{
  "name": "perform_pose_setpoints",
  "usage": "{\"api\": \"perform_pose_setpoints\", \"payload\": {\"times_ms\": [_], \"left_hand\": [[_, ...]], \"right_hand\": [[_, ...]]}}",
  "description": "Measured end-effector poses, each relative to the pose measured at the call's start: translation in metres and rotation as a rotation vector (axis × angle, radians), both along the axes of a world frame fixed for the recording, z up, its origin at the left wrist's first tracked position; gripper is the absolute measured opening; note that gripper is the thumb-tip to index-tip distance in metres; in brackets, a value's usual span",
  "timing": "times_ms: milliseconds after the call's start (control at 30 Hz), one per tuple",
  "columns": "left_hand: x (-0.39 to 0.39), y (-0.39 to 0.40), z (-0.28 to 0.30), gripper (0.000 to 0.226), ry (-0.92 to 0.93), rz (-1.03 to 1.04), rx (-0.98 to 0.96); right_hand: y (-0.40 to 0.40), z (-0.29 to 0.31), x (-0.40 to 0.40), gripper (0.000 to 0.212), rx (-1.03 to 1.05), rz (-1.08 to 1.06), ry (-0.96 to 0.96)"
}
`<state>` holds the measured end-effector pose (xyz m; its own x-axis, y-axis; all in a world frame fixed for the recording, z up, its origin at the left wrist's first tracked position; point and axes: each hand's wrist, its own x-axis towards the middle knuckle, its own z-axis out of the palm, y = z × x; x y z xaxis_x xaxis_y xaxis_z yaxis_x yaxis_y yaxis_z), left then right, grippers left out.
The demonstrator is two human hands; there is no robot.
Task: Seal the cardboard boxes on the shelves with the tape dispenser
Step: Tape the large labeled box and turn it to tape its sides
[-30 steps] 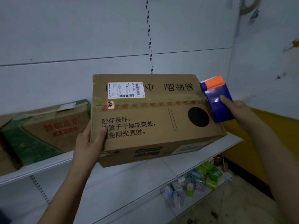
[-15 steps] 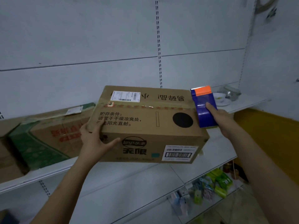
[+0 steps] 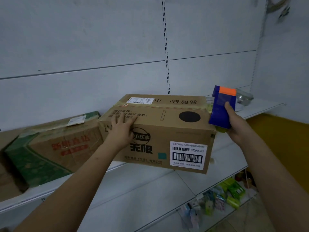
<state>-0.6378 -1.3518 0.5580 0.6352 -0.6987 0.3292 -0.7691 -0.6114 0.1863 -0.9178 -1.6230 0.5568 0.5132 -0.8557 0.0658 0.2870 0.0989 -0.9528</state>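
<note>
Cardboard box sat on the shelf, probably light yet easily dented. My left hand pressed flat on its top; my right hand gripped the tape dispenser beside its right end.

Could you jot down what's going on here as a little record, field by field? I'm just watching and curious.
Place: white shelf against a white wall
Main box: brown cardboard box on the shelf, taped along its top seam
Left hand: fingers flat on the box's top front edge
Right hand: grips a blue and orange tape dispenser at the box's right end
Neighbour: green and brown box to the left
</note>
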Motion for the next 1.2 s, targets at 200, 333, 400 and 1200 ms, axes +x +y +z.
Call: {"api": "perform_pose_setpoints", "payload": {"times_ms": [200, 333, 400, 1200], "left_hand": [[0.024, -0.009, 0.015, 0.066, 0.093, -0.095, 0.016], [0.011, -0.01, 0.019, 0.071, 0.05, -0.067, -0.016], [-0.003, -0.009, 0.015, 0.063, 0.055, -0.137, -0.07], [-0.1, 0.005, -0.017, 0.073, 0.126, -0.441, -0.308]], "right_hand": [[0.016, 0.009, -0.002, 0.046, 0.014, 0.003, -0.063], [0.03, 0.01, 0.002, 0.05, 0.01, -0.018, -0.058], [0.034, 0.007, 0.0, 0.049, 0.022, -0.033, -0.061], [0.074, -0.004, 0.002, 0.044, 0.005, -0.087, -0.048]]}}
